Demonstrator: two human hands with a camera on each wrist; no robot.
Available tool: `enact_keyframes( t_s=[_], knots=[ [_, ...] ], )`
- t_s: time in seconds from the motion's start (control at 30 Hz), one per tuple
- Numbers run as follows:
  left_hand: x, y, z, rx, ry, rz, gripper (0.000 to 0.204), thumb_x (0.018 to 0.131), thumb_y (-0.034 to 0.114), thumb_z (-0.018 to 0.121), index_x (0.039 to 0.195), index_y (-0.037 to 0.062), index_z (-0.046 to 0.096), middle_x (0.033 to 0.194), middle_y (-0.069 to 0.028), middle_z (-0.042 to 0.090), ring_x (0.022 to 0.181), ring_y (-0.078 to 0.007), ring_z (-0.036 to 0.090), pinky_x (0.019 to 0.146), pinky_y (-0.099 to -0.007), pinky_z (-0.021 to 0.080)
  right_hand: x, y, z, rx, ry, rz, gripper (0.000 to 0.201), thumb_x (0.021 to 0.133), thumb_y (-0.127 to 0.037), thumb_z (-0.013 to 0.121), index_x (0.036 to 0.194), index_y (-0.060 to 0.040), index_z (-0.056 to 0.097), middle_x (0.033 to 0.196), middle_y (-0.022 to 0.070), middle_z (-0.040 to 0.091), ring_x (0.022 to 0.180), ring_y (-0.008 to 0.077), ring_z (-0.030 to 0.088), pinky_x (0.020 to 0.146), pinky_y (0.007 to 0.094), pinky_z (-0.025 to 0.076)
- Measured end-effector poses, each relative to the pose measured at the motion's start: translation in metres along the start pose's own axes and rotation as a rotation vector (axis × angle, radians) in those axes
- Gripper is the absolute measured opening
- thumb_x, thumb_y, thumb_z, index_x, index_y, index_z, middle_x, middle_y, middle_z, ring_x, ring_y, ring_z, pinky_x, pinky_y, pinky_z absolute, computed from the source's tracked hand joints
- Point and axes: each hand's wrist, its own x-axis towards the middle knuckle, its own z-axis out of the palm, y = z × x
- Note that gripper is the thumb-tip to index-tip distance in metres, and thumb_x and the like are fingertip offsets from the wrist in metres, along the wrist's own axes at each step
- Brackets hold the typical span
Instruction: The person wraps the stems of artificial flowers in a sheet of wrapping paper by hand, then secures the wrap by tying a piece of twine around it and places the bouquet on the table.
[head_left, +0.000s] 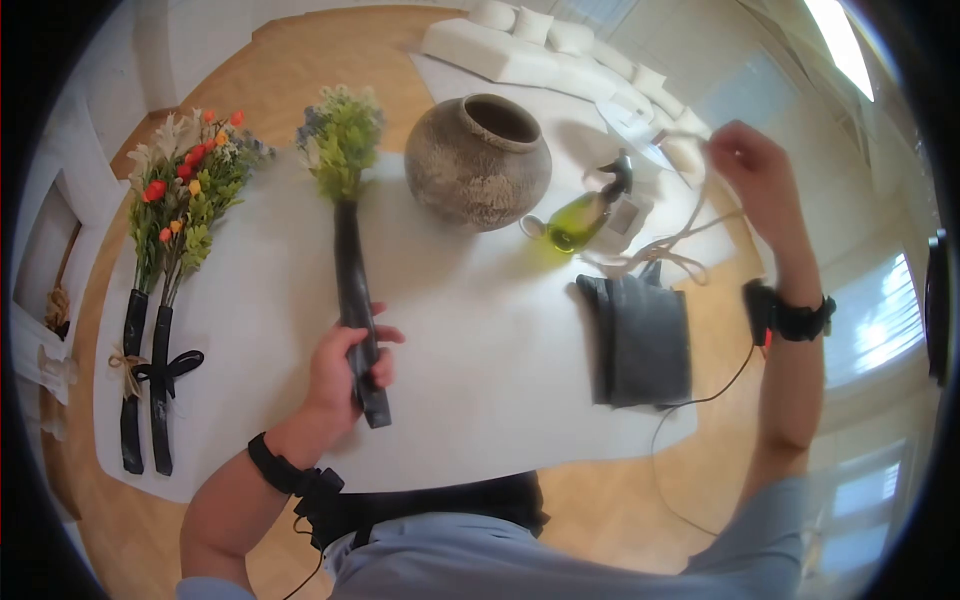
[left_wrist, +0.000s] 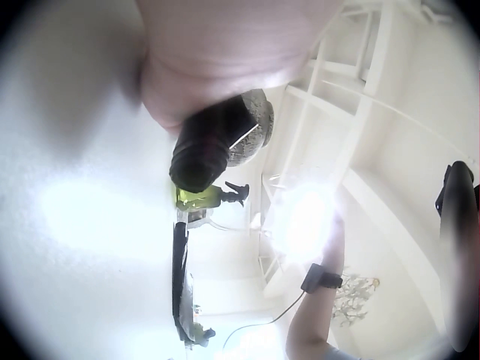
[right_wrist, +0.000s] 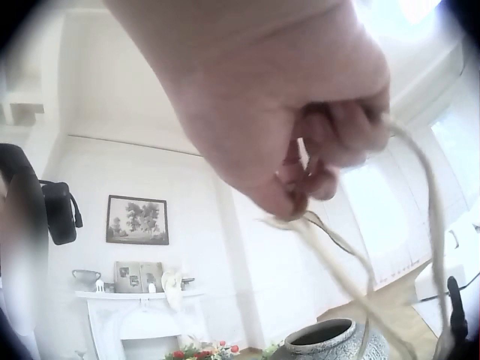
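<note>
My left hand [head_left: 335, 375] grips the black-wrapped stem of a small bouquet [head_left: 352, 265] over the white table. Green leaves with white and blue flowers top the bouquet, pointing away from me. In the left wrist view the wrap's lower end [left_wrist: 196, 166] juts out below the hand. Raised high at the right, my right hand [head_left: 755, 180] pinches a cream ribbon [right_wrist: 337, 270] between thumb and curled fingers. Strands of it hang down in the right wrist view. In the head view, loops of the same ribbon trail to the table beside a green spray bottle [head_left: 572, 228].
Two bouquets [head_left: 165, 320] with black-wrapped stems and bows lie on the table's left. A round rough vase [head_left: 478, 175] stands at the back. Folded black sheets [head_left: 645, 345] lie at the right, near a wrist camera cable [head_left: 735, 380]. Beyond is a white sofa [head_left: 500, 52].
</note>
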Motion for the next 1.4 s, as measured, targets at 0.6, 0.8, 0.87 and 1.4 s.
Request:
enact_keyframes(
  t_s=[0.6,0.8,0.87,1.4],
  knots=[
    [-0.002,0.001,0.002,0.046,-0.011,-0.002,0.043,0.096,0.019,0.04,0.137,0.0066,0.043,0.084,-0.0119,0.057,0.054,-0.0145,0.045,0.052,-0.0319,0.043,0.002,-0.021,-0.033,0.368,0.648,-0.1,0.034,0.104,-0.033,0.054,0.097,-0.0024,0.067,0.079,0.0067,0.07,0.05,0.0053,0.036,0.049,0.0254,0.031],
    [0.0,-0.001,-0.006,-0.069,-0.127,0.005,0.043,0.098,0.018,0.038,0.139,0.0042,0.04,0.078,-0.0089,0.05,0.049,-0.0115,0.036,0.044,-0.0272,0.035,-0.003,-0.038,0.058,0.678,-0.138,0.014,0.038,0.103,-0.037,0.058,0.093,-0.0027,0.07,0.065,-0.0005,0.062,0.049,0.002,0.029,0.047,0.0216,0.026],
    [-0.002,0.001,-0.003,-0.124,-0.174,0.001,0.043,0.098,0.017,0.037,0.139,0.0032,0.04,0.078,-0.0081,0.049,0.049,-0.0114,0.035,0.044,-0.0271,0.034,-0.019,-0.063,0.138,0.538,-0.177,0.17,0.025,0.097,-0.03,0.065,0.089,-0.0066,0.071,0.072,0.0033,0.074,0.049,0.0001,0.034,0.044,0.0199,0.028],
    [-0.011,-0.008,-0.004,-0.068,-0.145,-0.096,0.023,0.098,0.022,0.038,0.101,0.0002,0.045,0.073,-0.0104,0.052,0.048,-0.0127,0.038,0.046,-0.0286,0.037,-0.021,-0.118,0.334,1.574,-0.91,0.607,0.044,0.099,-0.042,0.057,0.115,-0.0015,0.065,0.107,0.0098,0.071,0.085,0.0152,0.069,0.076,0.0265,0.055]
  ],
)
